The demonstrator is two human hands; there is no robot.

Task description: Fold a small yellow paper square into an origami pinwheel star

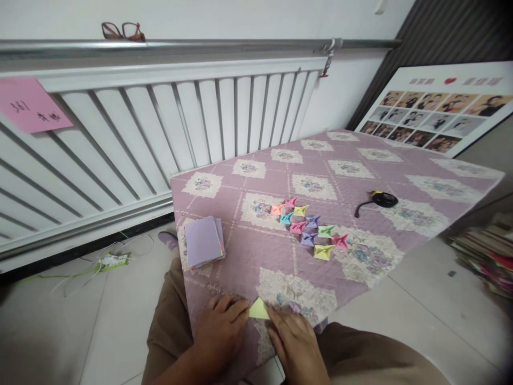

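A small yellow-green folded paper point(259, 310) lies at the near edge of the table with the purple quilted cloth point(256, 251). My left hand point(222, 330) presses its left side and my right hand point(294, 339) presses its right side, fingers flat on it. Further out on the cloth sits a cluster of several small folded paper pieces point(310, 229) in pink, orange, teal, yellow, purple and green. A stack of square coloured paper sheets point(203, 241), purple on top, rests to the left.
A black tape measure with a strap point(382, 199) lies on the cloth's right side. A white radiator point(160, 123) with a pink note point(30, 104) runs behind; glasses point(122, 31) sit above it. A framed photo collage point(436, 115) leans at right. Books point(487, 256) are stacked on the floor.
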